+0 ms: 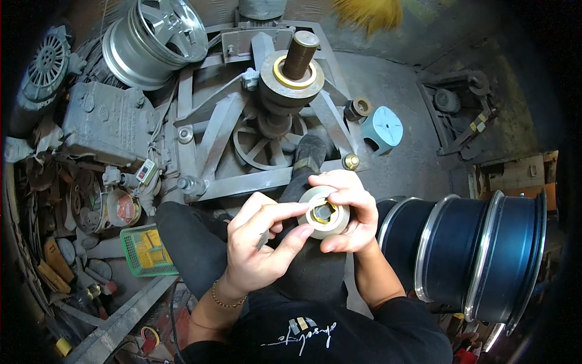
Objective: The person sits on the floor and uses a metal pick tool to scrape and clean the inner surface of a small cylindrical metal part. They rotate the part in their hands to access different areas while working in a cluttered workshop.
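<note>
Above my lap I hold a pale ring that looks like a roll of tape [307, 201], its round face tilted up. Its central hole has a ragged yellow edge, and something dark shows inside. My right hand [350, 209] wraps the ring's right side, fingers on the far rim and thumb on the near rim. My left hand [260, 239] is closed at the other side, with index fingertip and thumb tip touching the ring's left edge. A small grey sliver shows between the left thumb and curled fingers; I cannot make out what it is.
Ahead stands a steel frame [242, 185] with a thick threaded shaft [300, 56]. To the right are a light blue stool [383, 128] and stacked dark blue wheel rims [509, 255]. A silver wheel rim [130, 54] and a green basket [129, 252] are on the left.
</note>
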`<state>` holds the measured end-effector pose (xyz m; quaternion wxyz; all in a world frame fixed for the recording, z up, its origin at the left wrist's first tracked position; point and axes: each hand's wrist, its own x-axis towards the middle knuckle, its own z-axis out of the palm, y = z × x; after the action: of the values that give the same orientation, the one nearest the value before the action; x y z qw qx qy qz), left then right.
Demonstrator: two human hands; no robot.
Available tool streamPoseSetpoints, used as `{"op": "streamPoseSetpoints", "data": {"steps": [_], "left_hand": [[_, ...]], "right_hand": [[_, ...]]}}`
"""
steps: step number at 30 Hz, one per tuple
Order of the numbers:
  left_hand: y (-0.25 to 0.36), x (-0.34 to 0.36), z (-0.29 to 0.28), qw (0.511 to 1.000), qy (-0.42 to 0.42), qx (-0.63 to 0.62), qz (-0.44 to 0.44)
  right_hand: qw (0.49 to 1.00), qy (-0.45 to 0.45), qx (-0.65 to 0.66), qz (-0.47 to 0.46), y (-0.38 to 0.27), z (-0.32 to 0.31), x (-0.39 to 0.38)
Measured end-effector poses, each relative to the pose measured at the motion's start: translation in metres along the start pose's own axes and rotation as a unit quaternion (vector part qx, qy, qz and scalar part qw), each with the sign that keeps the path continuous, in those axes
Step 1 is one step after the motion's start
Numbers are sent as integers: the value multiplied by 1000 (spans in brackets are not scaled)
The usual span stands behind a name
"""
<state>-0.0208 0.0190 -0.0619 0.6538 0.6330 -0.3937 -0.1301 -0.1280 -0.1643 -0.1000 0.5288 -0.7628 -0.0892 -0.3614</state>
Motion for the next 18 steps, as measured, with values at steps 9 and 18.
{"op": "streamPoseSetpoints", "data": {"steps": [9,18], "left_hand": [[3,5,9,1000,7,-9,-1],[12,23,2,997,-73,4,-41]], "right_hand": [[1000,-5,-21,-6,0,-1,-1],[999,-28,-44,-14,-4,-3,5]]}}
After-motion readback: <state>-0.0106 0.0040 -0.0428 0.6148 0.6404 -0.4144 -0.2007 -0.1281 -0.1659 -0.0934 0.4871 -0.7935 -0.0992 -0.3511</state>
